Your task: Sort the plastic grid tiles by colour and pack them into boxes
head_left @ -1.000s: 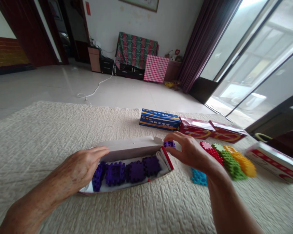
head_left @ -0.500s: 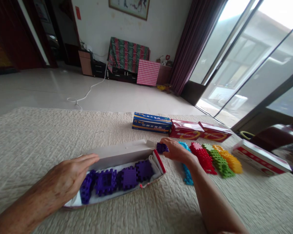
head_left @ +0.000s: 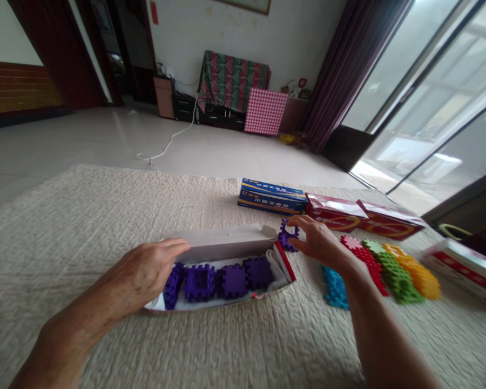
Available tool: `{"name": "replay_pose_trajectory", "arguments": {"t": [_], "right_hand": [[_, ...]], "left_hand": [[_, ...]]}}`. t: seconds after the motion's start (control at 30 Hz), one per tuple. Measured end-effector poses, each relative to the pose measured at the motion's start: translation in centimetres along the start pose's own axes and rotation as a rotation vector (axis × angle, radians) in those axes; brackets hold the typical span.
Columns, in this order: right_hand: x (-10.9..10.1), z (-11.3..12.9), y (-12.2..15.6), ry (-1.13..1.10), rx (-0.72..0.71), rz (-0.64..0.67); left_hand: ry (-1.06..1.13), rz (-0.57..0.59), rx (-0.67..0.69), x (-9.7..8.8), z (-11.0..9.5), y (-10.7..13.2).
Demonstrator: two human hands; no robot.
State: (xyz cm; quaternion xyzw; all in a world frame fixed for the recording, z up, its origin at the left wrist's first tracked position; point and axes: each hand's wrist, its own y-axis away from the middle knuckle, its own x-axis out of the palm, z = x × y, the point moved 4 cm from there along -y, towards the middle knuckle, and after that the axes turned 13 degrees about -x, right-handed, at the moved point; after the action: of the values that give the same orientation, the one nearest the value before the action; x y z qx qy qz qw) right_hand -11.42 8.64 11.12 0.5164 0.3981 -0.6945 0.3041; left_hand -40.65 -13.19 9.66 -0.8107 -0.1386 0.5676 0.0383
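A long open cardboard box (head_left: pixel 227 246) lies on the beige quilt, with several purple plastic blocks (head_left: pixel 230 280) in a row inside it. My left hand (head_left: pixel 146 270) rests on the box's left end, fingers flat along the raised flap. Just past the box's right end, my right hand (head_left: pixel 318 243) pinches a single purple block (head_left: pixel 287 236) and holds it up on edge. Rows of blue (head_left: pixel 335 287), red (head_left: pixel 364 256), green (head_left: pixel 392 273) and yellow blocks (head_left: pixel 417 273) lie to the right of that hand.
A blue box (head_left: pixel 272 197) and two red boxes (head_left: pixel 364 216) lie at the far side of the quilt (head_left: pixel 85 227). Another red and white box (head_left: pixel 470 270) lies at the right edge. Beyond are a tiled floor, a white cable and glass doors.
My right hand has lifted the purple block off the quilt and tipped it upright beside the box's right end. The left hand stays on the box. The view has shifted a little.
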Motion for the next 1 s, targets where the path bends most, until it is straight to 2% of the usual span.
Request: {"name": "replay_pose_trajectory", "arguments": {"t": [0.1, 0.17, 0.3, 0.43, 0.6, 0.73, 0.87, 1.0], "right_hand": [[-1.6, 2.4, -0.1, -0.053, -0.100, -0.101], [-2.3, 4.3, 0.0, -0.104, -0.165, -0.122], [-2.2, 7.7, 0.3, -0.201, -0.264, -0.011], [-1.1, 9.2, 0.5, -0.222, -0.305, 0.127], [-0.3, 9.1, 0.7, -0.202, -0.338, 0.163], [-0.5, 9.1, 0.7, -0.206, -0.348, 0.142], [-2.0, 8.2, 0.4, -0.205, -0.288, 0.033], [-3.8, 4.8, 0.5, -0.107, -0.138, -0.127]], "left_hand": [[-0.007, 0.021, -0.018, -0.2, -0.3, 0.0], [-0.013, 0.024, -0.023, -0.2, -0.4, 0.0], [0.000, 0.016, -0.009, -0.3, -0.4, 0.0], [-0.001, 0.026, 0.005, -0.4, -0.5, -0.1], [-0.024, 0.051, 0.004, -0.3, -0.5, -0.1], [-0.023, 0.028, -0.015, -0.4, -0.5, -0.1], [-0.023, 0.017, -0.010, -0.3, -0.6, 0.0], [-0.020, -0.008, 0.014, 0.2, 0.1, 0.0]]}}
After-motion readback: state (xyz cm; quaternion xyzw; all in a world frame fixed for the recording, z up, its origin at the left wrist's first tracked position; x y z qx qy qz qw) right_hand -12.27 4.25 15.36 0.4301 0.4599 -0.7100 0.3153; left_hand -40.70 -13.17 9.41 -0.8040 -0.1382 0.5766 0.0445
